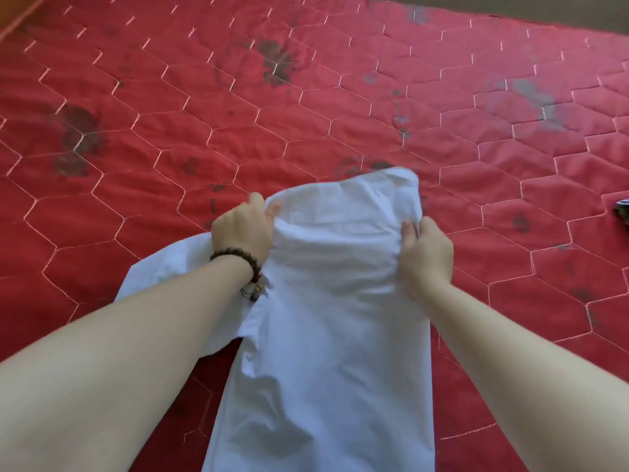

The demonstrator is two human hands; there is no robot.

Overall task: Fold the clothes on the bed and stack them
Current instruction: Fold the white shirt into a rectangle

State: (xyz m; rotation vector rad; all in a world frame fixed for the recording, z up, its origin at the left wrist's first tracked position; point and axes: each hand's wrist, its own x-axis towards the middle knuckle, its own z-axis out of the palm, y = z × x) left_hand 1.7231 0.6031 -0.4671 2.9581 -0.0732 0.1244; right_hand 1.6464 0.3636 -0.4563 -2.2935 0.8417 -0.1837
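Fingers of left hand [243, 229] and right hand [427, 253] gripping white garment [326, 335] on red quilt [306, 114], striped cloth [623, 212] well apart.

Both forearms bare, no sleeves showing. Dark wooden bead bracelet [238, 258] on the left wrist, little charm dangling under the bracelet.

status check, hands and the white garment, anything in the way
Left hand and right hand both gripping white garment by its edges. One sleeve sticking out left. Red quilt beyond, nothing blocking.
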